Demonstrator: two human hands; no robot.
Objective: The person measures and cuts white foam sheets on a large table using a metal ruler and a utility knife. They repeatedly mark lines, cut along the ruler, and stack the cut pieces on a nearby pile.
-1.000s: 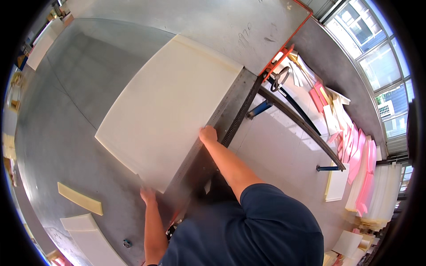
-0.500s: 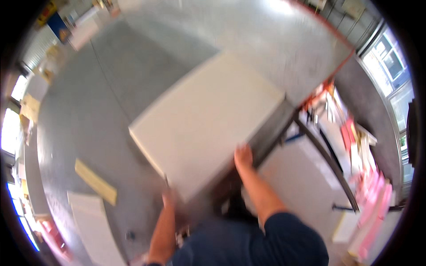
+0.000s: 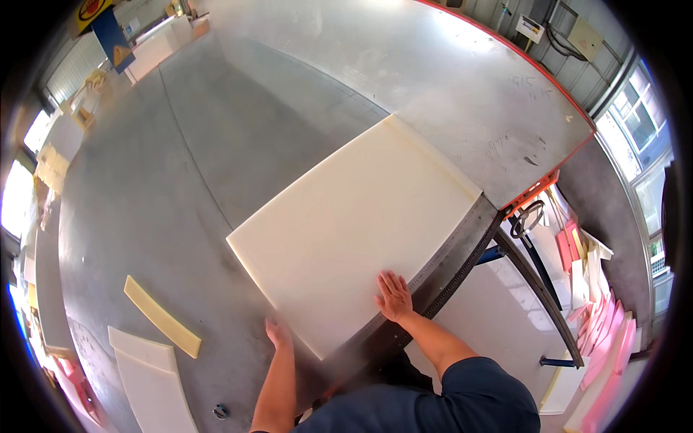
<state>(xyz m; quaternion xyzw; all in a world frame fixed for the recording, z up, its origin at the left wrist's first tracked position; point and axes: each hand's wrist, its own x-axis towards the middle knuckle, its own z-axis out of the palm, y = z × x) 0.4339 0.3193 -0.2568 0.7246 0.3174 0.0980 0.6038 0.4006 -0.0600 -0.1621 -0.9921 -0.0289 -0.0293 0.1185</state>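
Observation:
A large, thick off-white foam sheet (image 3: 346, 231) lies flat on the grey metal table, close to its front edge. My right hand (image 3: 394, 296) rests flat on the sheet near its front edge, palm down with fingers spread. At the sheet's left edge, close to the front corner, is my left hand (image 3: 279, 333), its fingers curled. What those fingers hold, if anything, is too small and blurred to make out. A graduated metal strip (image 3: 447, 245) runs along the table edge beside the sheet.
A narrow yellowish foam strip (image 3: 162, 317) and a white foam piece (image 3: 151, 375) lie on the table at left. Near them is a small dark object (image 3: 220, 411). Beyond the table's right side are a dark metal bar (image 3: 538, 292) and pink foam offcuts (image 3: 606, 339).
The sheet now sits slightly farther right and lower in the view, which is steadier. My right hand has flattened onto the sheet from its front edge. My left hand stays by the left edge.

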